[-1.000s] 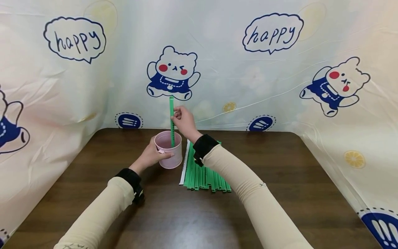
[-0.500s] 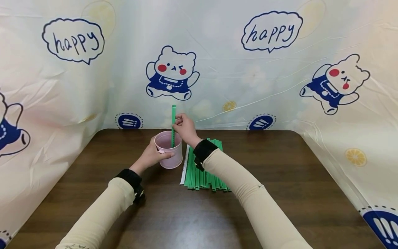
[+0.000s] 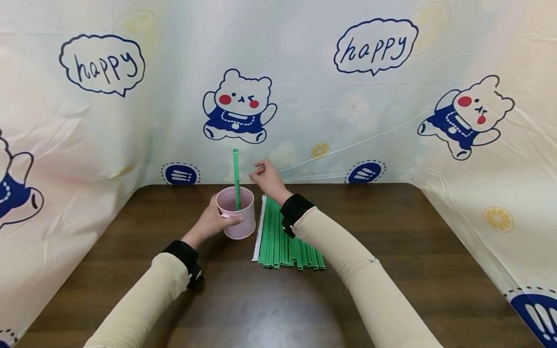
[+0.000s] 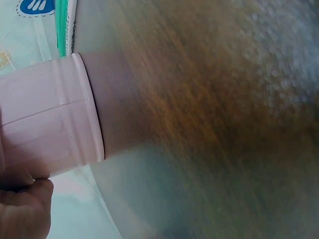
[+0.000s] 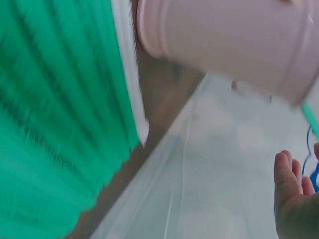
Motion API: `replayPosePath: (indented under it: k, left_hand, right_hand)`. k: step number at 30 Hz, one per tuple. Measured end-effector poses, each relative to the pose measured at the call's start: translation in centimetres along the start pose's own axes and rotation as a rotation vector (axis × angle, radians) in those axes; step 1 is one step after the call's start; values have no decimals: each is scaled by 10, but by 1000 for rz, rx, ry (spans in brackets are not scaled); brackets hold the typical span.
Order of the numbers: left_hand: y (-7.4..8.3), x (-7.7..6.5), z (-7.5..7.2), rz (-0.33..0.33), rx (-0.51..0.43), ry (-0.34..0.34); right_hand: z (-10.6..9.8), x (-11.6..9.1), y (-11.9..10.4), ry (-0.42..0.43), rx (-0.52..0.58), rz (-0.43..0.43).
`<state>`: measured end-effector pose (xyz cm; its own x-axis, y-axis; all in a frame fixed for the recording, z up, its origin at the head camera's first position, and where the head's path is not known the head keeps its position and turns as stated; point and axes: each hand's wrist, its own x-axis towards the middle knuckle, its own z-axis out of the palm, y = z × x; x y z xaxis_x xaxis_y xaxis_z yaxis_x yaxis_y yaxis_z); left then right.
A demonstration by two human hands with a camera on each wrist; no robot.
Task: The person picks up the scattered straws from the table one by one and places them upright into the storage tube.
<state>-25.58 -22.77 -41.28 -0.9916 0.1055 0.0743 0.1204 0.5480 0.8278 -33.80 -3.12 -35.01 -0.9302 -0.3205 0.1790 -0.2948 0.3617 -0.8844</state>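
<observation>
Standing in the pink pail (image 3: 244, 224) is one slim green stick (image 3: 236, 169) with print along it, like a wrapped straw; its upper part rises above the rim. My left hand (image 3: 211, 219) grips the pail's left side, its thumb across the front, and the left wrist view shows a thumb or finger (image 4: 30, 211) against the pail. To the right of the green stick, apart from it, is my right hand (image 3: 270, 181), fingers loosely bent and holding nothing. In the right wrist view its fingers (image 5: 286, 177) look relaxed.
Several similar green sticks (image 3: 274, 241) lie side by side on the brown table (image 3: 374, 290), right of the pail. A white stick (image 3: 259, 232) lies along their left edge. Behind the table hangs a printed curtain (image 3: 304, 96).
The right hand lowered the green stick into the pail, then let it go and moved off to the right. The stick now leans slightly left. The left hand stays on the pail.
</observation>
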Motion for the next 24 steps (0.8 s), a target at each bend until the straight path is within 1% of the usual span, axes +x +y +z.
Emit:
replayPosePath:
  k: [2,4,7,10,13,17,19,23,24]
  left_hand:
    - [-1,0,1,-6,-2,5]
    - [-1,0,1,-10,-7,14]
    - [-3,1,1,6,1,13]
    - [-3,3,2,11,0,6]
    - [-2,2,1,-3,-5,-1]
    - [-1,-1,0,-34,-8,-5]
    - [-2,-1,-1,-43,-5,-6]
    - [-3,0,0,-30,2,-4]
    - [-4,1,0,-23,2,-4]
  right_hand:
    - [-13,2,5,16,-22,-3]
    - [-26,2,14,14,-44,3]
    - [-46,-5,32,-5,-102,43]
    - [-65,-15,53,-28,-160,105]
    - [-80,-24,70,-38,-222,159]
    - [-95,-33,88,-60,-314,231]
    - [-99,-36,96,-71,-342,276]
    - [-105,-46,107,-112,-341,367]
    - [-106,-48,108,-125,-325,385]
